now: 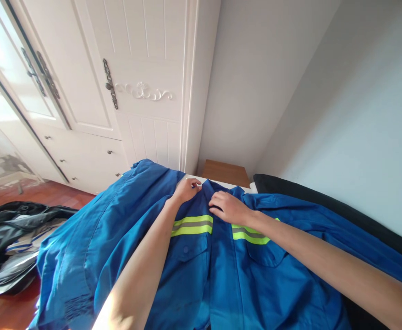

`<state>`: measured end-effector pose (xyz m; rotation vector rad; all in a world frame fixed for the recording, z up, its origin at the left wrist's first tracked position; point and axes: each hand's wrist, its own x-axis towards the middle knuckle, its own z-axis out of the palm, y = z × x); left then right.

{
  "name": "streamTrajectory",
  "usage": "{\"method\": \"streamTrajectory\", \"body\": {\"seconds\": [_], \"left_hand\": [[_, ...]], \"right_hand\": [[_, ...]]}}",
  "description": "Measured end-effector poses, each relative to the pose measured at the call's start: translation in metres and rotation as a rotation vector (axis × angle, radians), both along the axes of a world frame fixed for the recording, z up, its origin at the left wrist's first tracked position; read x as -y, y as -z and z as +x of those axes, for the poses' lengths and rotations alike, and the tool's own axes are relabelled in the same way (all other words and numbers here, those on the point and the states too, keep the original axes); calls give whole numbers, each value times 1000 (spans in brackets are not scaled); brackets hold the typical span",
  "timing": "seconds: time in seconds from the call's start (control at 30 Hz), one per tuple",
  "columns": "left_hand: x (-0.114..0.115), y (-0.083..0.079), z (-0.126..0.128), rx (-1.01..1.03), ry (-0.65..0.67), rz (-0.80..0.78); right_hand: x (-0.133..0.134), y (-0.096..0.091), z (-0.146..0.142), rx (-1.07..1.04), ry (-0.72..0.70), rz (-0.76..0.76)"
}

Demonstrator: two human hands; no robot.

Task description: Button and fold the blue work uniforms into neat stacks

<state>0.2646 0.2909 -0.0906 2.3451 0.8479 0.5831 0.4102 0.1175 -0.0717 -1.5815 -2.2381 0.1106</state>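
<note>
A blue work jacket (221,275) lies front side up, with yellow-green and grey reflective bands across its chest and a flap pocket on each side. My left hand (187,189) is at the left side of the collar, its fingers loosely bent with a gap between them and nothing visible in them. On the front strip just below the collar rests my right hand (227,207), fingers curved and slightly apart, touching the cloth. The collar (217,185) stands up between the two hands. Both forearms cross over the jacket and hide parts of its chest and sleeves.
A white wardrobe (145,41) with dark metal handles rises behind. A small wooden surface (225,172) sits in the corner by the grey wall (366,114). Something black (290,185) runs along the wall side. An open dark bag (11,243) lies on the reddish floor at left.
</note>
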Motion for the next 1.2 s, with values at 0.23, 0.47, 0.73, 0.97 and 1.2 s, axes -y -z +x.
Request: {"method": "streamTrajectory", "body": {"seconds": [0.23, 0.47, 0.73, 0.97, 1.2], "left_hand": [[6, 3, 2, 32, 111, -9], [3, 10, 3, -126, 22, 21], [6, 5, 4, -153, -43, 75], [15, -11, -2, -25, -83, 242], [65, -86, -18, 232, -239, 416]], "right_hand": [[18, 2, -15, 160, -12, -106], [26, 9, -7, 88, -59, -50], [44, 18, 6, -17, -78, -164], [127, -31, 38, -56, 195, -62], [284, -50, 113, -543, 958, -73]]}}
